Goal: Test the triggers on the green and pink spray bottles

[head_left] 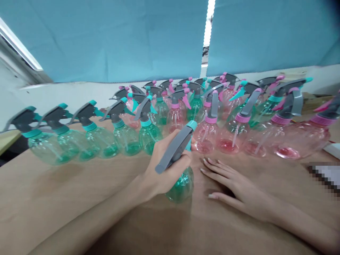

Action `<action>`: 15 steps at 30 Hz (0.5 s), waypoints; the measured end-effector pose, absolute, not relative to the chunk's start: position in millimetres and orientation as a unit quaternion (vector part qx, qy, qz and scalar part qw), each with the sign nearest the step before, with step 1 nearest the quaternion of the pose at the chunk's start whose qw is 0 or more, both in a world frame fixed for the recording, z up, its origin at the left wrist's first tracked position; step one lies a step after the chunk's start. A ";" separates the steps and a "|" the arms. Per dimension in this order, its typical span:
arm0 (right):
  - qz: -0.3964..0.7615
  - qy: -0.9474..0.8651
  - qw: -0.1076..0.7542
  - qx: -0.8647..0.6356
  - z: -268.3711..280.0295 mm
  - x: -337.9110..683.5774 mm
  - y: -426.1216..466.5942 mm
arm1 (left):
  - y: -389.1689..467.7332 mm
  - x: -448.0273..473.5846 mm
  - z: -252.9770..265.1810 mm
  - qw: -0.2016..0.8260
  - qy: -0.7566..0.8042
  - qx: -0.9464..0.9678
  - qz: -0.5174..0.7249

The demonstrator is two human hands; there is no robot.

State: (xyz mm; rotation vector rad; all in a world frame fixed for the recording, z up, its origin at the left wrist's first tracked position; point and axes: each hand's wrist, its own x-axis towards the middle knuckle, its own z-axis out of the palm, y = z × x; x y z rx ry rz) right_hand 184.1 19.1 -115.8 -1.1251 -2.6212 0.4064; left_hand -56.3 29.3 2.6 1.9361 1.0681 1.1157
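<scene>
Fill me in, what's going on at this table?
A person's left hand grips a green spray bottle around its upper part, below the grey trigger top. The right hand is spread palm down at the table, holding nothing. Beyond, green bottles line up on the left and pink bottles on the right, with both colours mixed behind.

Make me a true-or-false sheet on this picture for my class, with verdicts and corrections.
1. The left hand grips a green spray bottle. True.
2. The held bottle's nozzle is pink. False: it is turquoise.
3. The right hand holds nothing. True.
4. The right hand touches the held bottle. False: there is a gap between them.
5. Every bottle is green. False: pink bottles stand here too.
6. A blue cloth hangs behind the bottles. True.
</scene>
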 end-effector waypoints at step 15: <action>0.135 -0.902 0.146 -0.384 -116.8 186.0 17.2 | 28.4 -54.2 -4.9 0.294 0.421 0.730 0.451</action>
